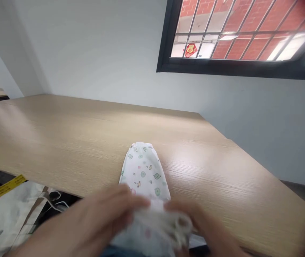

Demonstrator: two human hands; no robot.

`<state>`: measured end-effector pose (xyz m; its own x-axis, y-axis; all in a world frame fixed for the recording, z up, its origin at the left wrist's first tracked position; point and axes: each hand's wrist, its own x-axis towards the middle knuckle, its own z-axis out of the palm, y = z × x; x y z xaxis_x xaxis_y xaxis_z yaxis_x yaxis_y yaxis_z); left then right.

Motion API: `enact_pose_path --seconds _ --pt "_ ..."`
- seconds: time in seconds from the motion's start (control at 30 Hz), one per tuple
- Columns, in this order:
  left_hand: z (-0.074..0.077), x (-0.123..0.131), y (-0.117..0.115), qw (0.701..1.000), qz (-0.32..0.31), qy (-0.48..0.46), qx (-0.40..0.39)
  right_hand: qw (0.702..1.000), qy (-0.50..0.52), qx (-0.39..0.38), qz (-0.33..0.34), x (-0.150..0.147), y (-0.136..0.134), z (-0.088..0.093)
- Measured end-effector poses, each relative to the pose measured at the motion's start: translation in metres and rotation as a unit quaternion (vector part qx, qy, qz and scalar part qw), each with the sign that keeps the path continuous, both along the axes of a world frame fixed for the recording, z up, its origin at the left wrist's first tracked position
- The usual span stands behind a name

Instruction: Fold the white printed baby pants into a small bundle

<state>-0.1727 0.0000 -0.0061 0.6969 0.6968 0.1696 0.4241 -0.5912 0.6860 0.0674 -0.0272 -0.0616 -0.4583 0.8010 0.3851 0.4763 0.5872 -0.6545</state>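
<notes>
A small white cloth item (145, 171) printed with little green and pink figures lies on the light wooden table (61, 139), one gathered end pointing away from me. My left hand (98, 217) and my right hand (206, 228) both grip its near end at the table's front edge, bunching the fabric between them. Both hands are blurred by motion, with fingers curled onto the cloth.
A grey wall runs behind and to the right of the table, with a dark-framed barred window (238, 35) above. Below the table's left edge lie a white bag (10, 210), a yellow tape strip (2, 189) and a white cable (53, 203).
</notes>
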Motion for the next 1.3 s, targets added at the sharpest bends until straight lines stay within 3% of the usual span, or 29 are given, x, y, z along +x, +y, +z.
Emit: enact_pose_path --seconds 0.1,0.17,0.3,0.4,0.47,0.53,0.63,0.7,0.77,0.8,0.87,0.97,1.03,1.17,1.3 --pt "0.009 0.019 0.058 0.997 0.054 -0.010 0.057 0.994 0.044 0.042 -0.091 0.002 0.050 0.029" --pt "0.006 0.032 0.104 0.995 0.066 -0.007 0.076 0.989 0.067 0.018 -0.129 -0.001 0.092 0.033" --pt "-0.021 0.045 0.175 0.995 0.094 0.031 0.031 0.977 0.072 -0.060 -0.192 -0.005 0.160 0.009" --pt "-0.040 0.045 0.194 0.995 0.087 0.038 0.030 0.979 0.030 -0.062 -0.194 -0.002 0.181 -0.007" --pt "-0.044 0.043 0.192 0.995 0.086 0.028 0.036 0.981 0.004 -0.017 -0.194 0.002 0.179 -0.009" --pt "-0.040 0.041 0.179 0.994 0.096 0.004 0.046 0.981 -0.017 0.080 -0.178 0.005 0.169 -0.005" --pt "-0.032 0.040 0.149 0.997 0.059 -0.033 0.019 0.978 -0.065 0.190 -0.049 0.006 0.141 0.005" --pt "-0.031 0.043 0.129 0.996 -0.045 -0.050 -0.059 0.978 -0.126 0.152 0.067 0.004 0.118 0.008" --pt "-0.036 0.048 0.118 0.978 -0.160 -0.039 -0.128 0.968 -0.194 0.085 0.133 0.000 0.098 0.008" --pt "-0.040 0.051 0.116 0.971 -0.199 -0.019 -0.135 0.963 -0.219 0.060 0.143 -0.001 0.089 0.008" --pt "-0.049 0.058 0.122 0.969 -0.233 0.051 -0.069 0.958 -0.243 0.033 0.146 -0.004 0.075 0.006" --pt "-0.061 0.067 0.149 0.961 -0.207 0.148 0.108 0.957 -0.249 0.000 0.147 -0.005 0.063 0.007" --pt "-0.065 0.071 0.173 0.957 -0.162 0.167 0.174 0.953 -0.255 -0.022 0.161 -0.005 0.057 0.010" --pt "-0.064 0.073 0.213 0.965 -0.052 0.154 0.207 0.951 -0.249 -0.039 0.177 -0.006 0.043 0.018" --pt "-0.055 0.067 0.214 0.966 0.021 0.142 0.217 0.952 -0.250 -0.046 0.170 -0.009 0.035 0.028"
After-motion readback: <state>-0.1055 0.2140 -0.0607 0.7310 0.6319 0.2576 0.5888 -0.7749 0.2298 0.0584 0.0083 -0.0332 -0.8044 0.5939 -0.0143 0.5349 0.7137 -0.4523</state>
